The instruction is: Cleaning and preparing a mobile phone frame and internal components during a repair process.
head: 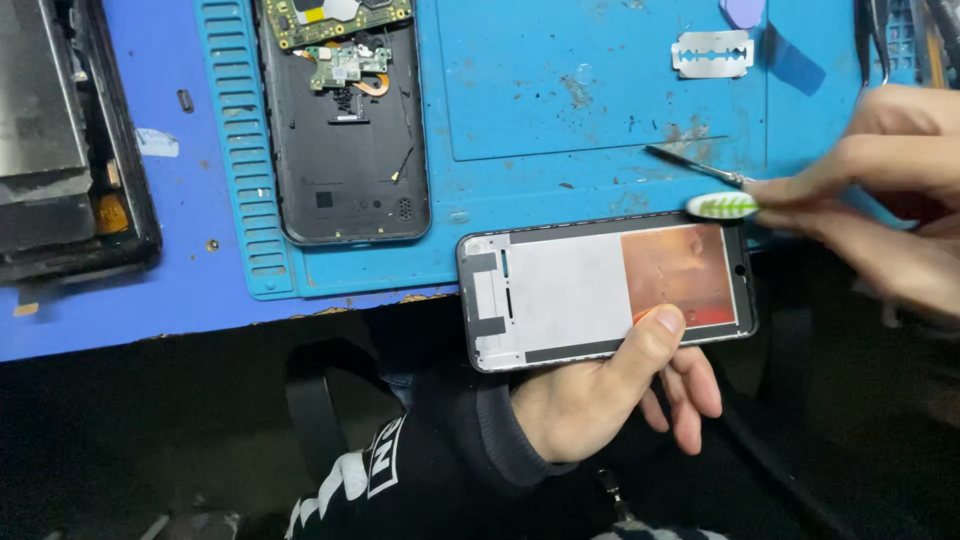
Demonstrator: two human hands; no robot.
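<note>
Below, left hand (600, 395) palm-up gripping phone frame (606, 290), thumb on top, right hand (880, 200) pinching toothbrush (722, 206)

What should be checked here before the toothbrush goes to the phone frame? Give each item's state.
1. Left hand supports the phone frame, thumb on its lower edge: ok.
2. Right hand has a grip on the toothbrush: ok.
3. Brush head sits above the frame's top right edge; contact: cannot tell.
4. Thin metal tool also at the right fingers, possibly in the way: cannot tell.
5. Razor blade lies on the blue mat, apart from both hands: ok.
6. Frame rests on the mat: not ok, it overhangs the table edge.
</note>
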